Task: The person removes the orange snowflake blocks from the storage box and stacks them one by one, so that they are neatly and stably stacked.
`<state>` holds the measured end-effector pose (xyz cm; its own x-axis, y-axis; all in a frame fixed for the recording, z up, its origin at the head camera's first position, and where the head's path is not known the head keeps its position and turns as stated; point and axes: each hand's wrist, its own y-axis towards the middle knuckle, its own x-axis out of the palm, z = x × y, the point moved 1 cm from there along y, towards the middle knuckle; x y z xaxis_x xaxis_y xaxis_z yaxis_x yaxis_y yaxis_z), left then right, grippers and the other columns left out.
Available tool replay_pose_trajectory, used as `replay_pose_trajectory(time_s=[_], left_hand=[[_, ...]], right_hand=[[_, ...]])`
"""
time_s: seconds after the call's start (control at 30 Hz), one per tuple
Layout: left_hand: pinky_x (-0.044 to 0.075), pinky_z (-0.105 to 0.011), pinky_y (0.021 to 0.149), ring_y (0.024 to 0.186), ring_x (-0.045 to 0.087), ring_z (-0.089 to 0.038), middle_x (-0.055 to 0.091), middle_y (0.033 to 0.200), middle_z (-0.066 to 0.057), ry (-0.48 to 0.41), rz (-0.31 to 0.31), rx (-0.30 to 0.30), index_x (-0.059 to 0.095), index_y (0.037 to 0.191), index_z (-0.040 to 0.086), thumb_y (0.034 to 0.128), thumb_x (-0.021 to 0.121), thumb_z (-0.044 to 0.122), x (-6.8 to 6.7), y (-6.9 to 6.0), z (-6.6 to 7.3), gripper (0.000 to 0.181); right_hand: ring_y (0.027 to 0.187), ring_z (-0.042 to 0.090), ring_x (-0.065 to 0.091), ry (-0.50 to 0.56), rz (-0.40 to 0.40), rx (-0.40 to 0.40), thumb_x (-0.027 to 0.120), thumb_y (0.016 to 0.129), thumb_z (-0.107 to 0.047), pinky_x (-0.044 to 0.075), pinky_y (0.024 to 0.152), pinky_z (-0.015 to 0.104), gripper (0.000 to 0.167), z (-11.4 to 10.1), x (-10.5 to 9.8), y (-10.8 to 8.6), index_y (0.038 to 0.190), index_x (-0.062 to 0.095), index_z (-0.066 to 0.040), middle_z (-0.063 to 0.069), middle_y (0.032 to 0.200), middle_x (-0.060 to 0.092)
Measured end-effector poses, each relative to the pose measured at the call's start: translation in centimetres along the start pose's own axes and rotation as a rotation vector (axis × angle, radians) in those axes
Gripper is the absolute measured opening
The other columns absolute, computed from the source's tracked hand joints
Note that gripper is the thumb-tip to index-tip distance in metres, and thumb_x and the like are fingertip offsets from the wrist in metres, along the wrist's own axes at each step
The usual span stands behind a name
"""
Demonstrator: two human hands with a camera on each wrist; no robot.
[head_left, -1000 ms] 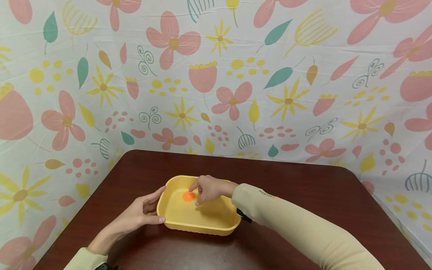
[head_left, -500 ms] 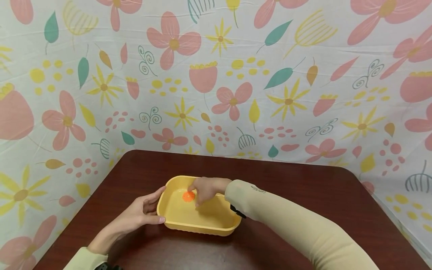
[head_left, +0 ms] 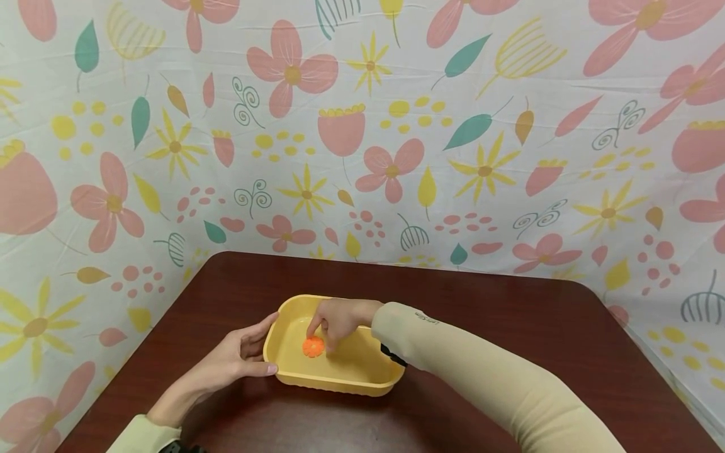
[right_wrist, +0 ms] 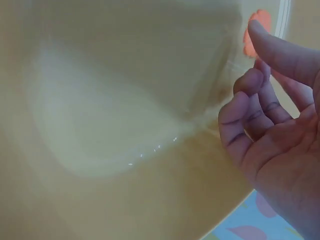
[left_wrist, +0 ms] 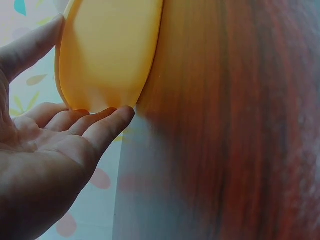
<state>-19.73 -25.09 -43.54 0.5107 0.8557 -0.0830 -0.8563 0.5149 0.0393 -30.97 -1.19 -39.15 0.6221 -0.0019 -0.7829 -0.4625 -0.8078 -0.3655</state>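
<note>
A shallow yellow tray (head_left: pixel 362 363) stands on the table in the head view. My left hand (head_left: pixel 232 357) holds its left end, thumb at the near corner and fingers along the outer wall. The left wrist view shows the thumb and fingertips against the tray wall (left_wrist: pixel 110 55). Inside the tray lies a small flat orange disc (head_left: pixel 313 346) with a scalloped edge. My right hand (head_left: pixel 340 319) reaches in from the right, its index finger pointing down at the disc's far edge. In the right wrist view the thumb partly covers the orange disc (right_wrist: pixel 249 45); the other fingers are bent.
The dark red-brown wooden table (head_left: pixel 481 327) extends around the tray. A white cloth (head_left: pixel 385 94) printed with flowers and leaves hangs behind it and to both sides. Small bright glints show on the tray's inside in the right wrist view.
The orange disc has slid a little toward me inside the tray, and my right hand has shifted slightly left with its index finger lower. My left hand and the tray have stayed put.
</note>
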Motion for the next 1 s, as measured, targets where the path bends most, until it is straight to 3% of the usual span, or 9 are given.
replay_pose_trajectory(time_s=[0.2,0.3,0.43,0.73,1.0], left_hand=[[0.051,-0.037,0.105,0.145,0.038,-0.049,0.021,0.168,-0.03,0.005,0.004,0.008,0.013,0.167,-0.002,0.0946,0.074,-0.002,0.0,0.0,0.1,0.095],[0.051,-0.037,0.105,0.146,0.038,-0.049,0.02,0.168,-0.03,0.003,0.003,0.003,0.013,0.167,-0.002,0.0951,0.074,-0.002,0.0,0.0,0.1,0.095],[0.05,-0.036,0.105,0.146,0.038,-0.048,0.02,0.168,-0.03,0.004,0.004,-0.002,0.013,0.167,-0.002,0.0953,0.073,-0.002,0.1,-0.1,0.1,0.094],[0.05,-0.033,0.105,0.146,0.037,-0.048,0.02,0.168,-0.03,0.013,0.006,0.005,0.012,0.167,-0.002,0.0945,0.074,-0.003,0.1,-0.1,0.1,0.095],[0.052,-0.037,0.104,0.143,0.04,-0.05,0.022,0.166,-0.034,-0.001,0.002,0.022,0.013,0.167,-0.003,0.093,0.075,-0.003,0.2,0.0,0.1,0.096]], right_hand=[[0.053,0.004,0.04,-0.073,0.089,-0.064,0.091,0.077,0.003,0.035,0.052,0.018,0.037,-0.3,0.2,0.5,0.113,0.082,-0.007,-0.008,0.056,0.05],[0.057,0.004,0.041,-0.104,0.12,-0.106,0.092,0.077,0.001,0.036,0.055,0.017,0.031,-0.6,0.5,0.8,0.106,0.083,-0.005,-0.009,0.06,0.051],[0.062,0.004,0.041,-0.112,0.138,-0.103,0.093,0.076,0.001,0.036,0.057,0.017,0.027,-0.7,0.9,1.2,0.1,0.083,-0.005,-0.009,0.064,0.051],[0.069,0.002,0.055,0.03,0.137,-0.114,0.094,0.075,0.001,0.048,0.065,0.016,0.028,-0.6,1.5,1.9,0.093,0.074,-0.006,0.001,0.078,0.069],[0.076,0.005,0.056,0.034,0.113,-0.08,0.092,0.079,-0.003,0.048,0.068,0.018,0.035,-0.6,1.6,2.1,0.103,0.067,-0.011,-0.001,0.085,0.064]])
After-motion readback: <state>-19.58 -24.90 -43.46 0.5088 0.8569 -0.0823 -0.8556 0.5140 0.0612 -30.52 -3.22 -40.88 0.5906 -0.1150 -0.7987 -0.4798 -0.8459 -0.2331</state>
